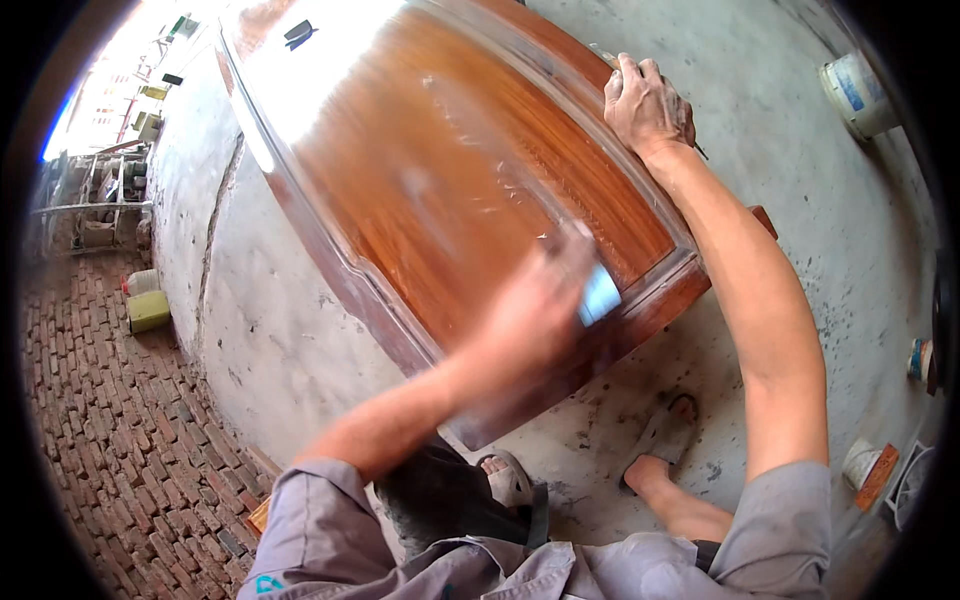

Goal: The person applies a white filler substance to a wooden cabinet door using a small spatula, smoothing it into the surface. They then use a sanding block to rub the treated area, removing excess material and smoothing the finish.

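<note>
Wooden panel [400, 215], glossy brown, beneath left grip [548, 295] and right grip [650, 104]
Left grip blurred, closed on light-blue piece [600, 297]; right grip bent on panel's edge, whether clasping cannot tell; white bucket [860, 95] to its right

I'm in what looks like a furniture workshop: a large, glossy wooden panel [400, 190] lies before me above a stained concrete floor [265, 270], with rough brick paving [130, 420], a white bucket [860, 95] and a yellow-green container [149, 312] around.
</note>
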{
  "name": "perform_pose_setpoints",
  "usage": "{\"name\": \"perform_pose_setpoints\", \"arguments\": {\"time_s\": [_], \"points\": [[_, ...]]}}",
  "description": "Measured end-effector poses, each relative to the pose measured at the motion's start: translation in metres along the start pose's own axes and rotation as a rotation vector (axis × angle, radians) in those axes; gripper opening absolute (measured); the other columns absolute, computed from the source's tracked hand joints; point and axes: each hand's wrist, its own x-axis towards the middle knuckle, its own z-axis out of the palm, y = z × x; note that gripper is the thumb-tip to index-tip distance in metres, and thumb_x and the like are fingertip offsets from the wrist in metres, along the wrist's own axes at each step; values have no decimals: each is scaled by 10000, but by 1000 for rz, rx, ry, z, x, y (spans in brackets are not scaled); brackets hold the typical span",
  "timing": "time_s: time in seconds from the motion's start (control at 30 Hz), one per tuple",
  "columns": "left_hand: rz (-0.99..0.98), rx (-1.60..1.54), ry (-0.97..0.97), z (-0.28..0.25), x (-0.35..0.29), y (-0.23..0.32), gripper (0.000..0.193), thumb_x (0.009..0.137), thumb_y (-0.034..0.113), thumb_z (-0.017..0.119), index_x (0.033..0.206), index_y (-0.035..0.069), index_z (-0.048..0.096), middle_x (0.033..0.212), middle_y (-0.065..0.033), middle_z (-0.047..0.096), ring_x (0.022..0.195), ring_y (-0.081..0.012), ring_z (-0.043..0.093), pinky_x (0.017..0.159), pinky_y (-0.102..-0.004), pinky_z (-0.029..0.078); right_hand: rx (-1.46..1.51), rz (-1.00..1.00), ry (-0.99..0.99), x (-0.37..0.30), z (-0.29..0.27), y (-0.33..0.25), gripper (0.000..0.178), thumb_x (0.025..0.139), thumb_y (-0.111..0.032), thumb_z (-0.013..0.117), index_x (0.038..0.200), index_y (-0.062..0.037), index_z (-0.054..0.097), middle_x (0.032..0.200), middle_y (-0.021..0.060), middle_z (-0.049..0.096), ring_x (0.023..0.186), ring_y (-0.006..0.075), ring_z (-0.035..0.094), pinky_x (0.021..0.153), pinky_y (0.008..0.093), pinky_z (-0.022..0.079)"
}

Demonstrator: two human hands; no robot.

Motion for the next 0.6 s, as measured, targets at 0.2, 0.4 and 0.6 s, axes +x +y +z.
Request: {"name": "perform_pose_setpoints", "arguments": {"time_s": [0.2,0.4,0.6], "points": [[-189,-190,14,-1,6,20,716,877,250,757,1446,-101,502,1504,-290,520,1415,-466,495,1179,-508,448,4,-9,-3,0,3,-6,381,1076,-346,442,1304,-115,642,1238,176,677,1109,392,712,905,545,601],[-305,-212,69,-16,25,-65,690,848,135,710,1465,-89,499,1504,-279,545,1404,-433,527,1172,-495,455,9,-7,-31,5,-6,-4,408,1079,-348,426,1348,-119,630,1281,174,661,1153,391,697,928,554,592],[25,-376,104,-3,-7,12,658,867,83,638,1490,-72,496,1650,-254,413,1484,-369,459,1202,-516,405,20,3,-4,-1,1,-5,410,1080,-350,418,1318,-104,642,1269,189,666,1133,403,705,924,559,590]]}}
